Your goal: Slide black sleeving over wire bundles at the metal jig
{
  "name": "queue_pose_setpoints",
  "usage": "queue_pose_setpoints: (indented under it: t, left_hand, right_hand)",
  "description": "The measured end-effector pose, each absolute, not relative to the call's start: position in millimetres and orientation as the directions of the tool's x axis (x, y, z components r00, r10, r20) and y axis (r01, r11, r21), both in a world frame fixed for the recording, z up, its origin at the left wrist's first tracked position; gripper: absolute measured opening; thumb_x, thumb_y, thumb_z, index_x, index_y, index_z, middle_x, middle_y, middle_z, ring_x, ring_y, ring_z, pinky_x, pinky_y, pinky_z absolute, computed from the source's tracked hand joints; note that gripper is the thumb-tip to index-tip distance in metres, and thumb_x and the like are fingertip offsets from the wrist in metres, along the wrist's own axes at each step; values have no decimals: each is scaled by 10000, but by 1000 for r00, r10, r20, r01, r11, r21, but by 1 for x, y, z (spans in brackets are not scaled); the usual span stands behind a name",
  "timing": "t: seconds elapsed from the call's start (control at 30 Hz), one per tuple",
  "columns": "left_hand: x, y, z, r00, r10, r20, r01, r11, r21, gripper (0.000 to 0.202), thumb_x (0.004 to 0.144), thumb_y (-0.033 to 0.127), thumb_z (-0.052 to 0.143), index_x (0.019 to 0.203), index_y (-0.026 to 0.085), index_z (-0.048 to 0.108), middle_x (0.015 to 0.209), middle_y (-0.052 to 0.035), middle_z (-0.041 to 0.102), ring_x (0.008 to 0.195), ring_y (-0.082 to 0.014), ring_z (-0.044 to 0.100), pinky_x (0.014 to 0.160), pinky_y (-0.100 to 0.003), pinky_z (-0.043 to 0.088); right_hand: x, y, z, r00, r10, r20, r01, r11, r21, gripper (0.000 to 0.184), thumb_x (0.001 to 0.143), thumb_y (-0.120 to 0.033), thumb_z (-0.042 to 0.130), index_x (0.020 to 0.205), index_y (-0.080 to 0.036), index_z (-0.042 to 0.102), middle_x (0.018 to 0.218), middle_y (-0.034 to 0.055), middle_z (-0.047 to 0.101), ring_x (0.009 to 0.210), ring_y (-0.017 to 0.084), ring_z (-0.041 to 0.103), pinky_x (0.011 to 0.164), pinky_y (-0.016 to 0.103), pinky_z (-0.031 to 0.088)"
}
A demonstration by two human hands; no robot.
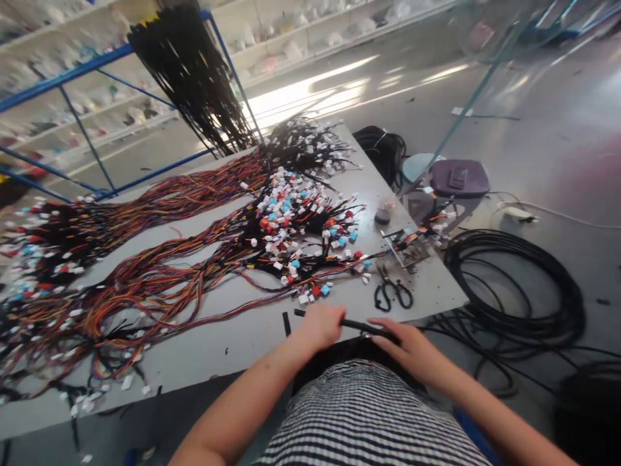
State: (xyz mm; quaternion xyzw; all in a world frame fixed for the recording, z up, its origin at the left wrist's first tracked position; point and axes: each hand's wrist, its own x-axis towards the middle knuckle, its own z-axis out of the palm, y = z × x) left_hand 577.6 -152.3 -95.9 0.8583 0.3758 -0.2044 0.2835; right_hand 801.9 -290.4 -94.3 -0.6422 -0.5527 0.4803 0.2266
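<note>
A length of black tubing [358,324] stretches between my two hands at the table's front edge, close to my body. My left hand [326,325] is closed round it, and a short end sticks out to the left of the fist. Farther right, my right hand [406,344] grips the same tubing between thumb and fingers. Just beyond my hands lie black-handled scissors [394,295] with spread handles. A short black strip [286,323] rests on the table left of my left hand.
Bundles of coloured wires [169,265] with white, red and blue connectors [284,207] cover much of the table [218,346]. Black tubing coils [521,310] lie on the floor at right, near a purple stool [460,178]. Dark strands hang on a blue rack [68,84].
</note>
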Motion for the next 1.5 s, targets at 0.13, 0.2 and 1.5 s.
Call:
queue_pose_setpoints:
  t: [0.13, 0.2, 1.5]
  left_hand:
    - [632, -160, -90, 701, 471, -535, 704, -577, 414, 244, 823, 206, 494, 981, 222, 680, 957, -101, 722, 899, -272, 672, 760, -337, 480]
    - [643, -154, -90, 667, 497, -555, 737, -551, 392, 253, 803, 168, 493, 949, 209, 694, 910, -102, 722, 877, -273, 668, 758, -341, 476]
    - [794, 8, -220, 787, 25, -616, 576, 328, 749, 515, 709, 508, 722, 1028, 106, 679, 838, -66, 679, 733, -157, 595, 585, -227, 408]
  right_hand:
    - [802, -277, -93, -72, 942, -328, 454, -262, -852, 440, 919, -480, 466, 1153, -179, 685, 1152, 97, 665, 1061, 258, 623, 978, 393, 465]
    - [818, -276, -94, -46, 942, -332, 484, -270, -833, 448, 924, -506, 462, 1150, -190, 685, 1116, 95, 677, 1022, 252, 633, 944, 379, 476]
    - [1084, -103, -242, -350, 906, -238, 564, 1, -826, 352, 848, -388, 556, 1051, -154, 725, 1013, 71, 703, 941, 219, 643, 900, 304, 481]
